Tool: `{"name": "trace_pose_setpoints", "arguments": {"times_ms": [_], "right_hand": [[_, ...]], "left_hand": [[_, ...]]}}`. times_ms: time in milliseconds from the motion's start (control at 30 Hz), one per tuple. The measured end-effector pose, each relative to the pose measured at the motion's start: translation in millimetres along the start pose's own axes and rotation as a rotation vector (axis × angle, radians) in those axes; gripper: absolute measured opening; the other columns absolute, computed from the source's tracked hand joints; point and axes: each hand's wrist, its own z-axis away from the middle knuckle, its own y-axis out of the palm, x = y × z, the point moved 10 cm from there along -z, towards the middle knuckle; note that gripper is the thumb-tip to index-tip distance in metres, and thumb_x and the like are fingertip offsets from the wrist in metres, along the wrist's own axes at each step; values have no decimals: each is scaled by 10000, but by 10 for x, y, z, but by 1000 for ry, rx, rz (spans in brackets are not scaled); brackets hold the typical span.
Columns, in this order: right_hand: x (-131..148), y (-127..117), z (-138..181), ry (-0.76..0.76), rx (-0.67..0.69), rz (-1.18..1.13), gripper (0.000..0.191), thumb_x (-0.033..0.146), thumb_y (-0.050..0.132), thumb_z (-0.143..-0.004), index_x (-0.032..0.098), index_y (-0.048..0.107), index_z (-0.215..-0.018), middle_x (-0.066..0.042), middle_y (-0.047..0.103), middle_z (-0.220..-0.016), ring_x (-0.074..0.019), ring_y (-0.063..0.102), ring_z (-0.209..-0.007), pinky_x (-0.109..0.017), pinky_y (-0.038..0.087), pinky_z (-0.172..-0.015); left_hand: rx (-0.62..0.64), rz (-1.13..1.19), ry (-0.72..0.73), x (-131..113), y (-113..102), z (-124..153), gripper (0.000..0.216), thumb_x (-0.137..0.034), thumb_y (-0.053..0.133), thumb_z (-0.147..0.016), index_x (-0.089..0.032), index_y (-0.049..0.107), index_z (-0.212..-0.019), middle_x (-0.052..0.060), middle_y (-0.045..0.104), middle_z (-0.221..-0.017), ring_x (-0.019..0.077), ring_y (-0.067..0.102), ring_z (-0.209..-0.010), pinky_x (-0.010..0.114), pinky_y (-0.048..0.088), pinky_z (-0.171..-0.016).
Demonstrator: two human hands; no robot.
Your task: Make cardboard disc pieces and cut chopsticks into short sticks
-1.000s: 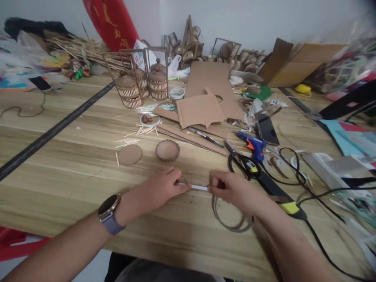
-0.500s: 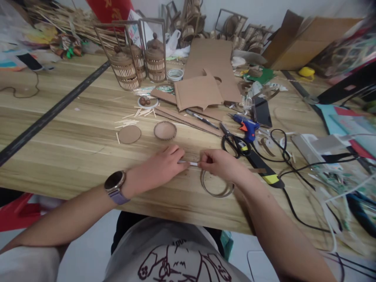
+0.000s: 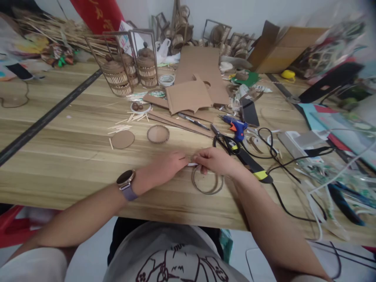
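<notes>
My left hand [image 3: 169, 169], with a watch on its wrist, is closed at the left end of a narrow strip [image 3: 192, 164] whose visible face is white. From the other side my right hand [image 3: 212, 160] pinches the same strip, and the fingertips of both hands nearly meet. Below the right hand lies a loop of thin brown strip [image 3: 209, 192] on the table; whether it joins the white-faced piece is hidden by the fingers. Beyond the hands are a shallow round cardboard tray [image 3: 158, 134] with a ridged rim and a flat cardboard disc [image 3: 123, 140].
Scissors [image 3: 225, 141], a blue glue gun [image 3: 236, 126] and black cables lie to the right. Cardboard sheets [image 3: 189, 96], a pen [image 3: 194, 120] and small wooden sticks [image 3: 120, 128] lie farther back. Lantern-like pieces [image 3: 117, 78] stand at the back left, an open carton [image 3: 276, 49] at the back right.
My hands have come closer together, leaving less of the strip showing between them. The left hand shifted right along it. The whole view has also turned slightly.
</notes>
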Motion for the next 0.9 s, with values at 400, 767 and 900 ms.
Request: {"name": "trace_pose_setpoints", "arguments": {"times_ms": [400,767,900], "right_hand": [[-162,-147,76,58,31,-154,292,430,634,-742,161,612,-632,30,582,-550,-49,430,-384,-189,328,-403],[-227,-163,140,121,20,20,195,351,593,-767,186,571,-664,52,560,-541,-71,467,-411,-198,360,-433],[-221,-162,121,106,-1,137,175,325,576,-782,202,551,-659,64,533,-491,-93,504,-443,-204,352,-466]], "left_hand": [[-5,77,49,251,-59,134,247,-98,415,-940,-179,649,-939,44,578,-857,186,531,-811,292,416,-719],[28,75,51,187,-103,182,412,-90,325,-951,-248,633,-1175,40,532,-903,179,487,-795,284,389,-722],[45,49,51,176,-70,201,456,-68,316,-945,-274,605,-1231,34,496,-892,174,466,-786,268,373,-694]]}}
